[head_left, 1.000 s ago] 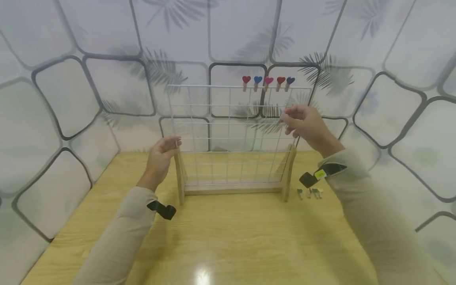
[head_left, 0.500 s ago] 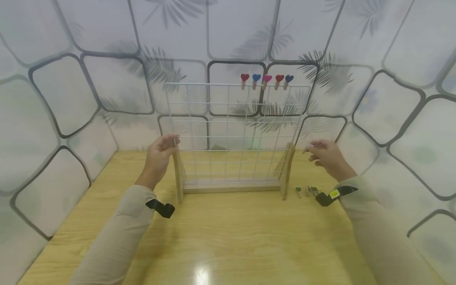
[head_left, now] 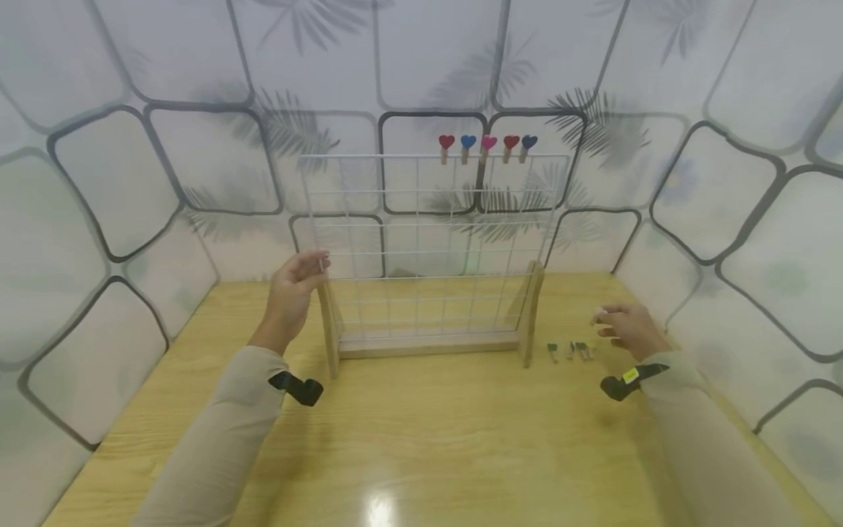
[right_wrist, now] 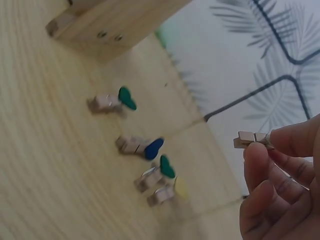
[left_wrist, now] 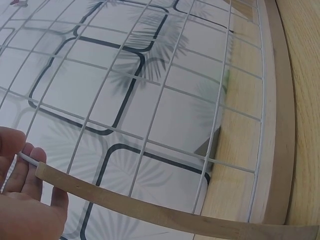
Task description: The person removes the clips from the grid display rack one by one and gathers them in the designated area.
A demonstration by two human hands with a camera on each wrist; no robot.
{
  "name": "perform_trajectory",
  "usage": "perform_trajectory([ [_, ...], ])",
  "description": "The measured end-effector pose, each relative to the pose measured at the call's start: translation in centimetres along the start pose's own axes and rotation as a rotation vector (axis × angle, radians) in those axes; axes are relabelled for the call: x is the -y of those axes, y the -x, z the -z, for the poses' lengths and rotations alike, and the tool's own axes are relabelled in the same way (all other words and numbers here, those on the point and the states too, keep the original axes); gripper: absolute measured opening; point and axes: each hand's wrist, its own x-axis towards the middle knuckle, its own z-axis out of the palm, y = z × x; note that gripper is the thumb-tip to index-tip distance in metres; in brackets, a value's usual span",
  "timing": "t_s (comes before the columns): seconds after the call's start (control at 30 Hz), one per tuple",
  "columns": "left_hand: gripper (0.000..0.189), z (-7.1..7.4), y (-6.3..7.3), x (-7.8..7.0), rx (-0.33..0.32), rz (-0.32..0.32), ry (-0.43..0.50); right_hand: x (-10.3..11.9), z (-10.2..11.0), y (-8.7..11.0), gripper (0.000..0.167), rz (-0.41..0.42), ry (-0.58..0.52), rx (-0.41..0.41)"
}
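Observation:
A white wire grid rack (head_left: 418,219) stands upright in a wooden base (head_left: 428,342). My left hand (head_left: 290,291) pinches its left edge wire, just above the wooden upright (left_wrist: 150,212). Between thumb and finger of my right hand (head_left: 628,328) is a small wooden clothespin (right_wrist: 246,139); its other end is hidden by the fingertips. Below and left of that hand, several heart-topped clothespins lie on the table: a green one (right_wrist: 112,101), a blue one (right_wrist: 141,147), another green one (right_wrist: 156,173) and a yellow one (right_wrist: 168,193).
Several clothespins with red, blue and pink hearts (head_left: 488,146) sit along the right half of the rack's top wire. The wooden table (head_left: 428,439) meets patterned walls (head_left: 724,183) at the back and sides.
My right hand has moved away from the rack's right side, down and to the right, carrying the clothespin. My left hand stays at the left edge wire.

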Motion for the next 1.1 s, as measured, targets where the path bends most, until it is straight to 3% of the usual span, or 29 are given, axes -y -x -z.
perform_trajectory([
  [0.33,0.032,0.0,0.0,-0.1,-0.003,-0.008,0.016,-3.2,0.5,0.0,0.054,-0.075,0.118,0.020],
  [0.6,0.032,0.2,0.1,-0.2,0.019,-0.014,-0.029,-5.3,0.6,-0.2,0.049,-0.028,0.296,0.018],
  [0.7,0.032,0.0,0.0,-0.2,0.022,-0.014,-0.034,-5.8,0.7,-0.2,0.051,-0.043,0.300,0.004],
  [0.93,0.030,0.2,0.3,-0.2,0.017,0.012,-0.053,-5.8,0.8,-0.1,0.053,-0.031,0.427,-0.056],
  [1.1,0.035,0.1,0.2,-0.2,0.016,0.006,-0.048,-4.7,1.3,-0.6,0.050,0.023,0.316,-0.052],
])
